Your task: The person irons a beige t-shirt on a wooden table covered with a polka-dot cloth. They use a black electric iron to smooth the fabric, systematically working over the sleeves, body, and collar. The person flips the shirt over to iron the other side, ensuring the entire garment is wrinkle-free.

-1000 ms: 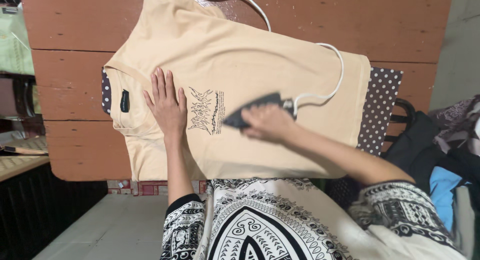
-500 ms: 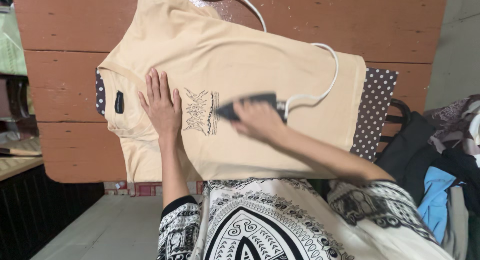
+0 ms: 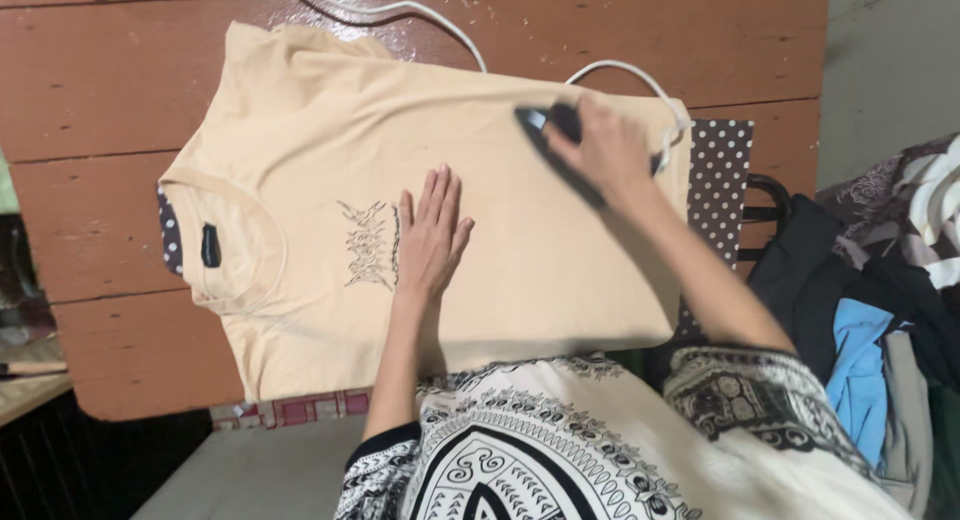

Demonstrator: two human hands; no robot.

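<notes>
Change: a second ago the iron (image 3: 560, 145) sat mid-shirt beside the chest print; it now rides near the far hem corner. Left hand (image 3: 432, 235) has slid from the collar side to just past the print.
Right hand (image 3: 605, 145): closed around the iron's handle, wrist bent, sole down on the cloth as far as I can tell.
Left hand: open, palm flat, fingers spread, pressing the fabric; holds nothing.
Shirt (image 3: 330, 130): beige tee, laid flat and face up on the red-brown wooden table (image 3: 90, 80), collar to the left, over a dark polka-dot cloth (image 3: 722, 170) that shows at both ends.
Cord (image 3: 440, 25): white, runs from the table's far edge and loops over the hem close to the iron.
Technique (judgement): keep the flat hand tensioning the cloth well apart from the sole; stroke along the grain, lifting the cord clear of each pass.
Edges: iron is close to the hem and the table's right end, where only the dotted cloth overhangs.
Open room: wide unwrinkled stretch toward the far sleeve; near edge crowded by the person's patterned garment (image 3: 560, 450). Clothes pile (image 3: 870, 310) sits off to the right.
</notes>
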